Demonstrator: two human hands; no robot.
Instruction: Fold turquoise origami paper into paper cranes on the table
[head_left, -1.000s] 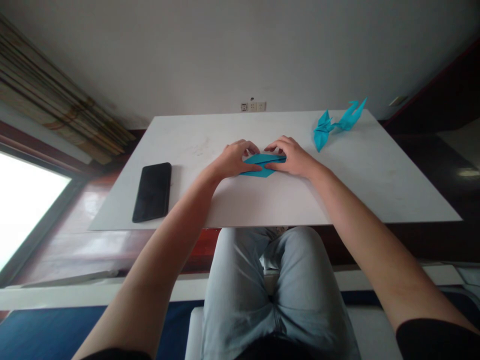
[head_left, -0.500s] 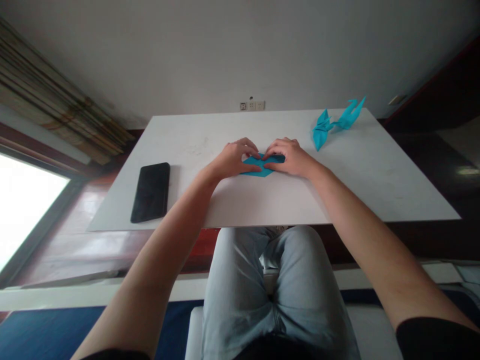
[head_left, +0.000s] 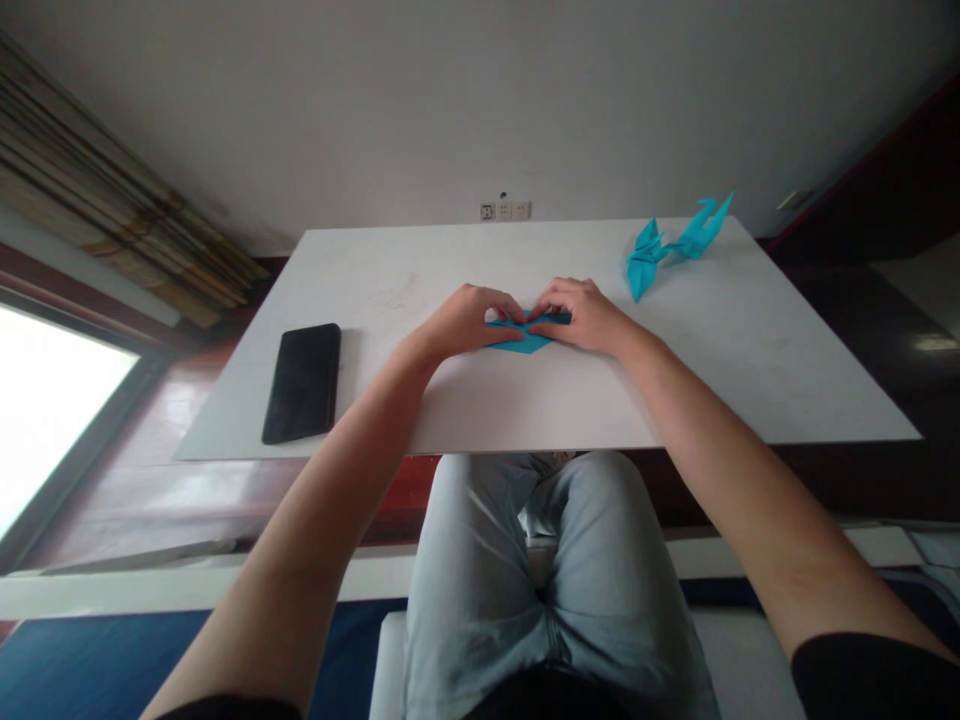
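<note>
A piece of folded blue origami paper [head_left: 529,345] lies on the white table [head_left: 495,410], its middle partly covered by my fingers. From the left, my left hand [head_left: 480,318] grips it, thumb along the near side and fingertips at the centre fold. My right hand [head_left: 576,314] pinches the paper's right part between thumb and fingers, its tips close to those of the left. Two finished blue paper cranes, a nearer crane [head_left: 645,258] and a farther crane [head_left: 702,232], stand at the table's back right, apart from both hands.
A black phone [head_left: 302,383] lies on the table's left side, by my left forearm. Behind the table is a wall with power sockets [head_left: 505,211]. A patterned curtain [head_left: 112,200] hangs at the left, and my legs are under the near edge.
The left fingers have lowered slightly and drawn in closer to the paper's centre. My right hand stays nearly in place on the paper.
</note>
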